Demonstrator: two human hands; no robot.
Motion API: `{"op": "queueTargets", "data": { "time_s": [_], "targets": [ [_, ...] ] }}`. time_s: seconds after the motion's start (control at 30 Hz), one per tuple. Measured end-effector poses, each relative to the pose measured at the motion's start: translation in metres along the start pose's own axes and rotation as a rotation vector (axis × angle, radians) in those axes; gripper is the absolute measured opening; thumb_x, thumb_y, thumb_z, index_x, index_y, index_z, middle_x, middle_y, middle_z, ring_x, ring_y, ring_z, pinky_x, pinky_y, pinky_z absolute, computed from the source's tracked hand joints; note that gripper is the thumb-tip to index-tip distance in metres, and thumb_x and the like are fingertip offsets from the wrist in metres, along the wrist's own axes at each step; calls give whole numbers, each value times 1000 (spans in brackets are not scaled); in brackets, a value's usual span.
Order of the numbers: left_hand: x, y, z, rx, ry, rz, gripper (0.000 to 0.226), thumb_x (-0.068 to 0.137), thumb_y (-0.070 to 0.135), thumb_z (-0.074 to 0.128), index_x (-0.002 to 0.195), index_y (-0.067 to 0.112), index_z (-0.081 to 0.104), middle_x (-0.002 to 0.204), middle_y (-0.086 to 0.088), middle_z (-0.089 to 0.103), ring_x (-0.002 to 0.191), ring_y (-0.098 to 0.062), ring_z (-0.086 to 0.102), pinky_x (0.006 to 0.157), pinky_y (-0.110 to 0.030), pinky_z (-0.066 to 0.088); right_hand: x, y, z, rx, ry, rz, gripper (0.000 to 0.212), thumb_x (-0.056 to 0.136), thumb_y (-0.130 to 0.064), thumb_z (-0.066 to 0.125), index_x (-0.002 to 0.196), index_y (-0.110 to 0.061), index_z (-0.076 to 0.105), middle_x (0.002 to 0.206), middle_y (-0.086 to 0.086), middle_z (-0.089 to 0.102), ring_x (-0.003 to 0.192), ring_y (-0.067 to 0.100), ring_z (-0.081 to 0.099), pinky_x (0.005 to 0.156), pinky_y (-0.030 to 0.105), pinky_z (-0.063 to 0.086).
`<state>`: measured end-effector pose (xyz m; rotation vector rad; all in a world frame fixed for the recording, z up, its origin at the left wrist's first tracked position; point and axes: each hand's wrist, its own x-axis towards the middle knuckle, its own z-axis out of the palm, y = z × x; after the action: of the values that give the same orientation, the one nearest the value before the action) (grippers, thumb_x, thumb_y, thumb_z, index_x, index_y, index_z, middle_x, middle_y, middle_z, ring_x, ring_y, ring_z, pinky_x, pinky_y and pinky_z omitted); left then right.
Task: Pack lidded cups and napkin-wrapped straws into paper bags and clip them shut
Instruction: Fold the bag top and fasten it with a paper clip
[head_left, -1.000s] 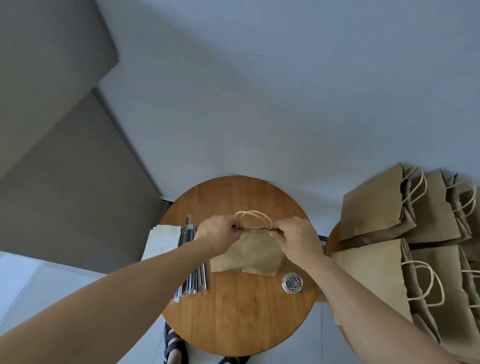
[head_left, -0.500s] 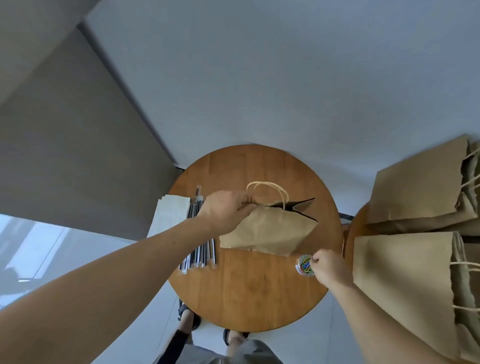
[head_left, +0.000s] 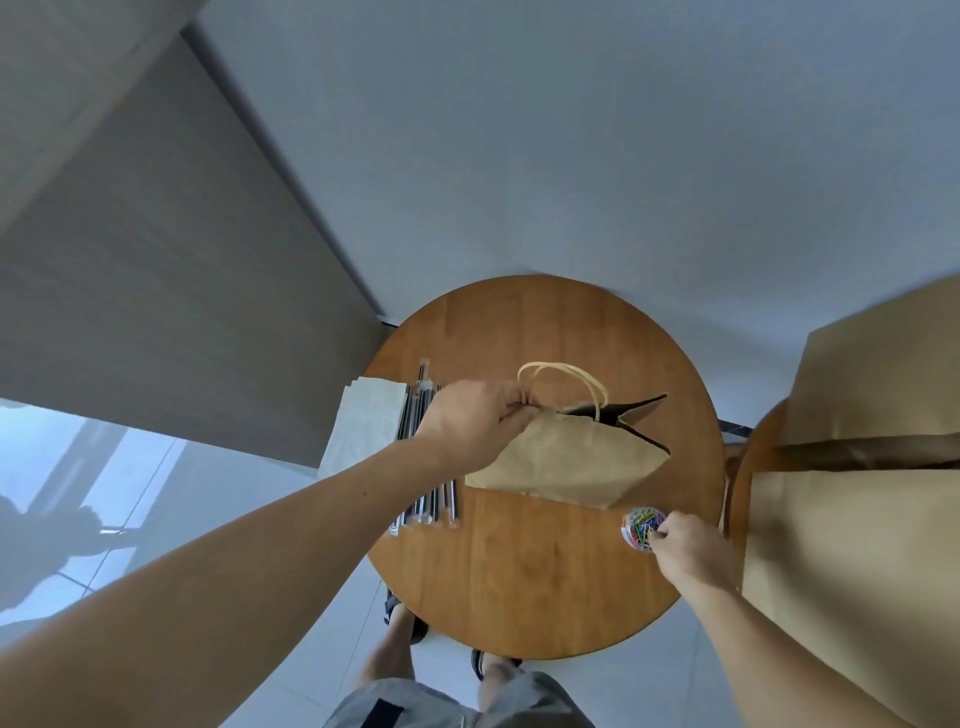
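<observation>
Paper bag (head_left: 561, 462): brown, lying near the middle of the round wooden counter (head_left: 519, 582). Its mouth is pinched together at the left end and gapes at the right end, where the dark inside shows.
Bag handle (head_left: 566, 376): a pale twisted loop arching up from the mouth edge, its left foot beside the left grip.
Left grip (head_left: 475, 421): fingers and thumb curled round the left end of the bag's top edge, pinching the paper. The forearm crosses above the straws.
Right grip (head_left: 685, 545): fingers curled, reaching into the near side of the clip tub. The fingertips are hidden behind the knuckles, so it cannot be told whether they hold a clip.
Clip tub (head_left: 640, 525): small, round and clear, filled with coloured paper clips. It stands on the counter near the right rim, just below the bag's lower right corner and apart from it.
Straws (head_left: 426, 467): dark, apparently in clear wrappers, lying side by side at the counter's left rim, just beside the bag's lower left corner.
Napkins (head_left: 363, 426): a pale stack to the left of the straws, overhanging the counter's rim.
Other bags (head_left: 857, 545): large brown paper bags lying flat on a second wooden counter (head_left: 748, 467) at the right.
Person: legs and grey shorts (head_left: 415, 706) show below the counter's near rim, over a pale glossy floor (head_left: 130, 493).
</observation>
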<state>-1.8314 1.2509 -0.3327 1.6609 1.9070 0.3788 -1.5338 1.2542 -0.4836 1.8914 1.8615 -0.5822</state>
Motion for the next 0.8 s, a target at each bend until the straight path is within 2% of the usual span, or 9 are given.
{"op": "queueTargets", "data": {
  "time_s": [0.17, 0.33, 0.5, 0.6, 0.67, 0.8],
  "targets": [
    [0, 1, -1, 6, 1, -3, 17, 97, 36, 55, 99, 31, 71, 68, 8, 64, 68, -13, 60, 53, -25, 38, -4, -2, -3, 48, 22, -20, 24, 96, -38, 57, 106, -20, 69, 101, -2, 73, 87, 16, 67, 62, 25, 54],
    [-1, 0, 0, -2, -7, -2, 19, 97, 37, 54, 106, 31, 71, 68, 10, 65, 66, -10, 59, 54, -21, 41, -3, -5, -1, 22, 16, -36, 24, 96, -39, 53, 102, -24, 70, 96, -4, 72, 86, 16, 67, 64, 27, 54],
    [-2, -1, 0, -18, -8, -6, 21, 98, 37, 54, 109, 31, 71, 76, 6, 70, 71, -12, 63, 61, -27, 48, 0, -11, 3, 62, 34, -16, 18, 96, -35, 54, 105, -26, 68, 100, -4, 71, 88, 18, 65, 55, 24, 41],
    [-1, 0, 0, -19, -2, -2, 20, 98, 36, 55, 107, 31, 71, 72, 8, 68, 68, -12, 60, 55, -22, 41, -1, -9, 6, 93, 84, -13, 19, 96, -35, 54, 105, -25, 68, 100, -2, 72, 87, 18, 66, 57, 23, 47],
    [0, 0, 0, -14, -6, -6, 21, 98, 37, 54, 107, 30, 72, 72, 7, 68, 68, -13, 61, 56, -25, 44, -3, -8, 5, 127, 112, -19, 20, 97, -35, 54, 107, -23, 66, 102, 0, 72, 89, 19, 67, 62, 26, 54],
    [0, 1, 0, -22, -12, -8, 20, 97, 37, 55, 106, 31, 71, 72, 6, 68, 70, -14, 61, 60, -29, 47, -15, -9, -4, 434, 174, -14, 19, 97, -25, 59, 108, -11, 66, 102, 10, 72, 92, 28, 69, 66, 30, 58]
  ]
}}
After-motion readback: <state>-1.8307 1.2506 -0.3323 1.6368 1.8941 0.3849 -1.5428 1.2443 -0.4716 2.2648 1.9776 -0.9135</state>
